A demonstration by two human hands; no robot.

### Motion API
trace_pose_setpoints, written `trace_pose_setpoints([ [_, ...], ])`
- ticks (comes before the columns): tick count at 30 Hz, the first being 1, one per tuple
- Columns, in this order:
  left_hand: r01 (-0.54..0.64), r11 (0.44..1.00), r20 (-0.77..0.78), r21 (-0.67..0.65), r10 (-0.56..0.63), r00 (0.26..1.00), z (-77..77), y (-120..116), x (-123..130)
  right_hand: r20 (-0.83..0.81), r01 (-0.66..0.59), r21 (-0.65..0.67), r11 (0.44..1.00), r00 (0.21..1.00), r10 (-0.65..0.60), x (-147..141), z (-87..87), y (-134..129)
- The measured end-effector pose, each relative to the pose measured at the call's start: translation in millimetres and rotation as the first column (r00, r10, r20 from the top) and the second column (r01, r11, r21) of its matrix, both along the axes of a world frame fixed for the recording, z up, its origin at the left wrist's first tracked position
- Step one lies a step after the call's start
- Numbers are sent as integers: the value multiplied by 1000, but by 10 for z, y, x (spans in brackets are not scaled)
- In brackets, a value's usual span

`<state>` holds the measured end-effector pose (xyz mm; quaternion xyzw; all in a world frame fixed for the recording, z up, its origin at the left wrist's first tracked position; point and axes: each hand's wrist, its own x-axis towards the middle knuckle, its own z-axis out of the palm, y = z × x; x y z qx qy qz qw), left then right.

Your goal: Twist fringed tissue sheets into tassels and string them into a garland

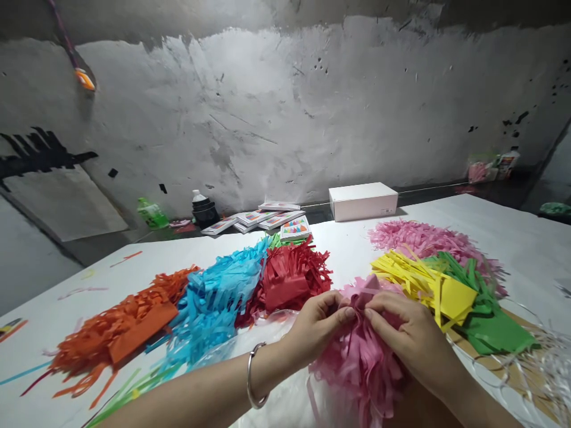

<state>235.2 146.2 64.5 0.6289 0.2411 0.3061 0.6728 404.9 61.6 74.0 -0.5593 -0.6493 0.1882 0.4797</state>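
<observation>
Pink fringed tissue paper (361, 362) hangs in folds below my two hands, low in the middle of the view. Its gathered top is pinched between the thumb and fingers of my left hand (323, 324), which comes in from the left with a silver bangle on the wrist. My right hand (397, 327) pinches the same gathered part from the other side, close to the left fingertips. Under the pink paper lies a clear plastic bag (276, 380) with white content. Whether a thin tie sits between my fingertips cannot be made out.
Fringed paper piles in orange (129, 327), blue (223, 291) and red (289, 273) lie left; yellow (423, 285), green (491, 327) and pink (428, 238) lie right. White string (544, 362) tangles at far right. Flat packs (267, 219) and a white box (363, 202) stand behind.
</observation>
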Motion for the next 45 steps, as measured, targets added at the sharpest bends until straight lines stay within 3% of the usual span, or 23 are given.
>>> trace_pose_setpoints([
  [6,-28,996,-56,86,33,998,13,7,-22,-95,-58,-165,985,995,42,42,-3,24],
  [15,-25,963,-115,268,57,992,10,-30,-49,-95,-9,-102,995,995,-1,-15,-70,35],
  [28,-10,972,-128,233,41,991,28,-28,-66,-244,-127,-142,982,966,89,51,-33,35],
  [45,-3,956,-157,294,51,986,0,-30,-59,-181,-43,-129,991,983,19,7,-70,23],
])
